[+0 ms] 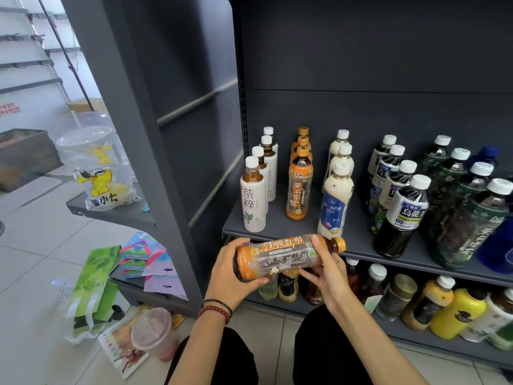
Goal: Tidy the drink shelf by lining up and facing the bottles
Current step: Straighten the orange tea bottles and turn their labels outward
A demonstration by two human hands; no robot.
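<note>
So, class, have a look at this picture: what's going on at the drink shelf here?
A person holds an orange-labelled tea bottle sideways in both hands, just in front of the upper shelf. The left hand grips its base end and the right hand holds it near the cap. On the shelf, a row of matching orange bottles stands between a white-labelled row and a milky-drink row, all upright.

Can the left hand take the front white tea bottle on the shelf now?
Probably not yet: the left hand grips the orange bottle, shared with the right hand. The white tea bottle stands at the shelf edge, nothing before it.
</note>
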